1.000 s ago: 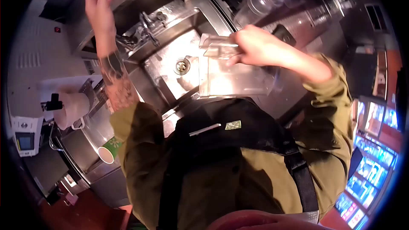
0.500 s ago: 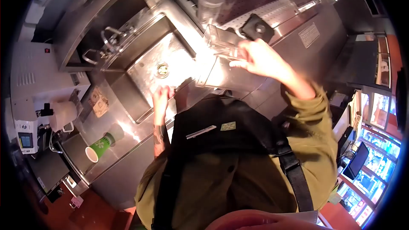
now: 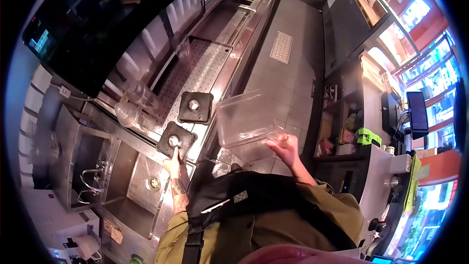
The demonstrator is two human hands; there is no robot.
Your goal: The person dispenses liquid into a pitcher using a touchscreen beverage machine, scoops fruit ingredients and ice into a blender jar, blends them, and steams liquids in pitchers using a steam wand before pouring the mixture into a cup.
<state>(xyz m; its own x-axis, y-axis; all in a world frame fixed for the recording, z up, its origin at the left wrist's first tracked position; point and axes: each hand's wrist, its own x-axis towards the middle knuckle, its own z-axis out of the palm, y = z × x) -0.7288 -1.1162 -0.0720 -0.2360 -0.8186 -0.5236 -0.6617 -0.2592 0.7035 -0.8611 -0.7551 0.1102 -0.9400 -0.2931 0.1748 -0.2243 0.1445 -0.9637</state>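
Clear plastic is what the right hand is closed on: a square, see-through tub, gripped by its lower corner with the fingers wrapped round the rim. The tub is held up in the air, tilted, out past the counter edge and over the grey tiled floor. Nothing shows inside it; the tiles can be seen straight through its walls.

The left hand reaches forward to the steel counter, its fingertips touching the near edge of a black square pad with a round metal centre. The fingers look extended rather than closed round anything. A second black pad of the same kind sits just beyond it, on the perforated drain tray.

Left of the pads, two clear cups lie tipped on the counter, seemingly empty. Nearer the person, a steel sink is sunk into the counter, its drain visible and a tap at its left side.

On the black apron there is a small pale tag and a pen clipped beside it; the writing on the tag is too small to read. A dark screen at upper left shows red figures, also unreadable. At right, a green object rests on a shelf.
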